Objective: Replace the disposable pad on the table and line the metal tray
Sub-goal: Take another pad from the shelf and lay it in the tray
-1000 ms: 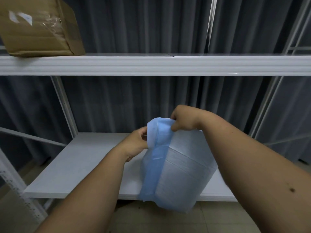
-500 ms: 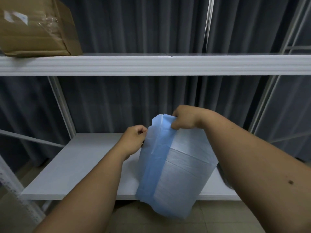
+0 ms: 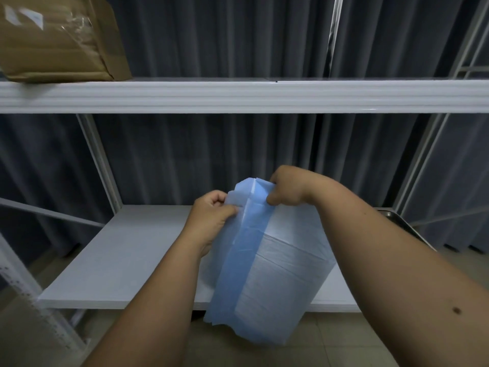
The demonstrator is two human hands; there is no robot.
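- The cardboard box [image 3: 57, 39] sits on the upper shelf [image 3: 238, 95] at far left, out of your way and no part of this job.
- The white lower shelf [image 3: 127, 255] below it is bare on its left side; it looks to be the surface meant to take the pad, which would explain why you work just above it.
- Your left hand [image 3: 211, 217] is closed in a pinch on the left top corner of the folded disposable pad [image 3: 267, 260], thumb pressed against the loose outer layer, probably to peel it free.
- The pad hangs upright in the air between your hands, over the front edge of the lower shelf; letting it hang lets gravity help it unfold.
- Your right hand [image 3: 287, 189] is curled shut on the opposite top corner, anchoring the folds so the left can pull against them.
- At far right, a dark metal tray [image 3: 397, 221] shows only as a corner behind your right forearm, resting on the same shelf; whether it is lined cannot be told.
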